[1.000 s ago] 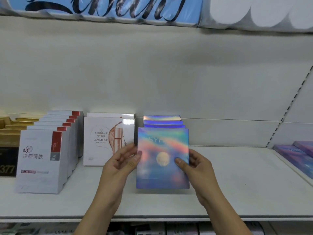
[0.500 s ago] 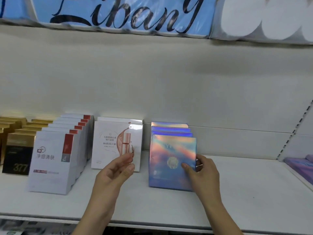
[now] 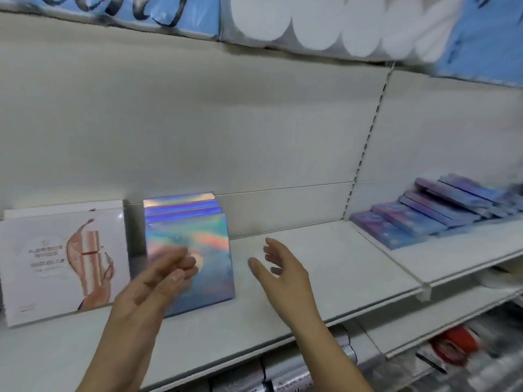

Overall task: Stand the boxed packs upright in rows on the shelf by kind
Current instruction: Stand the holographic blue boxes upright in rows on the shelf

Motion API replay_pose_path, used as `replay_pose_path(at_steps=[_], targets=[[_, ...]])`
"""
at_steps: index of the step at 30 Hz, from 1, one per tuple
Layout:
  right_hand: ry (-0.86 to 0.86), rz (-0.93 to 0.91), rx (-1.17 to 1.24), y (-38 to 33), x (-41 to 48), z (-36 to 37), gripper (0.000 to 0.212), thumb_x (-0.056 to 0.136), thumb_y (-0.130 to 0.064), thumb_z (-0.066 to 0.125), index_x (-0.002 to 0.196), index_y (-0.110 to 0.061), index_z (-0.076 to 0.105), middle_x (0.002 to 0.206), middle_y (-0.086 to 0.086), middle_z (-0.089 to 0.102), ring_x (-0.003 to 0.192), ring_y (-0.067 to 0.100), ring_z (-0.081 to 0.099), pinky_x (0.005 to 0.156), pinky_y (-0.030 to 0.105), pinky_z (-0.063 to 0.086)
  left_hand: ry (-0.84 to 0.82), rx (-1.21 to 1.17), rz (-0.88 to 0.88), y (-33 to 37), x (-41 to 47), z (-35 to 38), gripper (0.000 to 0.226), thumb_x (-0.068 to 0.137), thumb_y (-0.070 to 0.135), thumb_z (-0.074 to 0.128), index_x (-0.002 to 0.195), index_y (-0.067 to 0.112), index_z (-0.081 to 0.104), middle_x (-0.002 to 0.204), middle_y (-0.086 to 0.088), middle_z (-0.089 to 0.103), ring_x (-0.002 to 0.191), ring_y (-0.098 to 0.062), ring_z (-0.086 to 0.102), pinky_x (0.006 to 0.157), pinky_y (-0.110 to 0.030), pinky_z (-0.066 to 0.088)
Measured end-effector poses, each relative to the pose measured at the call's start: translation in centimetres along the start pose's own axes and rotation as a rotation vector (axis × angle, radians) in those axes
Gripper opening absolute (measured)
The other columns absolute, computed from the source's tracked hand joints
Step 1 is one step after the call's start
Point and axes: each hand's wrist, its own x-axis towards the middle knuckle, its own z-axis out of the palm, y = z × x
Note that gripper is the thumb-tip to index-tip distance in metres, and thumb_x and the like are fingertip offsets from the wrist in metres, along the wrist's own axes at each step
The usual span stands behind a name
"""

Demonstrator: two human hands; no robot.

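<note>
Head view: iridescent holographic square boxes (image 3: 206, 244) stand upright in a row at centre-left on the white metal shelf (image 3: 339, 258). At lower centre, the left hand (image 3: 154, 284) and right hand (image 3: 284, 271) hover loosely spread, holding nothing. Purple boxes (image 3: 410, 219) lie flat at right.

Upper left we've got a blue banner (image 3: 181, 12) with black script, white round discs (image 3: 314, 26) beside it at top centre; bottom centre silvery packs (image 3: 285, 376), lower right a blurred red object (image 3: 452, 345).

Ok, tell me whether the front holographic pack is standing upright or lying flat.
Upright. The front holographic pack stands on its bottom edge on the shelf, face forward, with like packs upright in a row behind it.
</note>
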Motion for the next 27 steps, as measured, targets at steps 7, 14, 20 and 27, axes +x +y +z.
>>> replay_pose_path(at_steps=[7, 14, 20, 27], targets=[[0.174, 0.057, 0.093, 2.6, -3.3, -17.0, 0.048, 0.092, -0.033, 0.074, 0.137, -0.034, 0.058, 0.128, -0.017, 0.065, 0.118, -0.005, 0.061, 0.104, 0.025, 0.049, -0.239, -0.066, -0.131, -5.8, -0.5, 15.5, 0.04, 0.085, 0.019, 0.064, 0.124, 0.015, 0.071, 0.12, -0.008, 0.076, 0.118, -0.026, 0.07, 0.104, -0.036, 0.055], [0.245, 0.113, 0.088, 8.7, -5.1, -33.4, 0.048, 0.089, -0.035, 0.076, 0.134, -0.034, 0.059, 0.125, -0.015, 0.066, 0.112, -0.005, 0.063, 0.093, 0.017, 0.05, -0.356, -0.024, -0.244, -10.1, -2.8, 32.2, 0.03, 0.098, 0.011, 0.061, 0.126, 0.015, 0.07, 0.121, -0.005, 0.076, 0.117, -0.018, 0.07, 0.108, -0.039, 0.047], [0.29, 0.137, 0.041, 12.4, -3.5, -43.2, 0.046, 0.089, -0.04, 0.076, 0.132, -0.037, 0.06, 0.122, -0.019, 0.067, 0.11, -0.008, 0.063, 0.096, 0.021, 0.051, -0.4, -0.012, -0.263, -11.6, -3.0, 42.5, 0.031, 0.092, 0.013, 0.068, 0.122, 0.016, 0.072, 0.118, -0.003, 0.078, 0.116, -0.017, 0.071, 0.107, -0.037, 0.048], [0.326, 0.14, 0.07, 14.8, 2.2, -48.8, 0.065, 0.067, -0.064, 0.075, 0.127, -0.043, 0.062, 0.122, -0.018, 0.069, 0.112, -0.005, 0.065, 0.097, 0.025, 0.051, -0.387, 0.008, -0.257, -12.9, 1.3, 50.0, 0.071, 0.055, 0.046, 0.08, 0.121, 0.019, 0.072, 0.118, -0.001, 0.078, 0.115, -0.016, 0.071, 0.107, -0.037, 0.048]])
